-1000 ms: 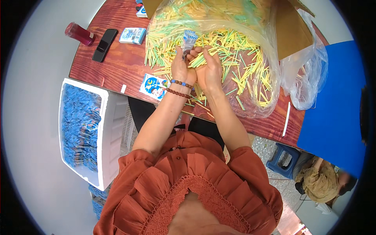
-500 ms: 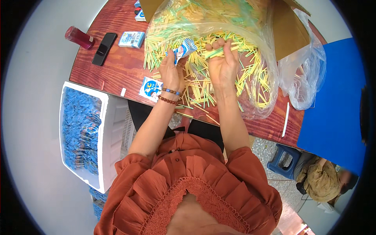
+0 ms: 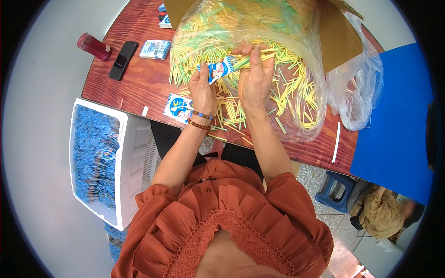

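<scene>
Blue-and-white packet (image 3: 218,70) gripped in left hand (image 3: 202,90) fingers; right hand (image 3: 255,76) fingers pinching yellow-green sticks (image 3: 259,52).

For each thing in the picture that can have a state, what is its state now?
left hand: holds the small blue-and-white packet.
right hand: pinches a bunch of sticks at the packet's end.
clear plastic bag: open, full of yellow and green sticks.
cardboard box: open.
white foam box: open, full of blue packets.
phone: lying flat, screen dark.
red bottle: lying on its side.
</scene>
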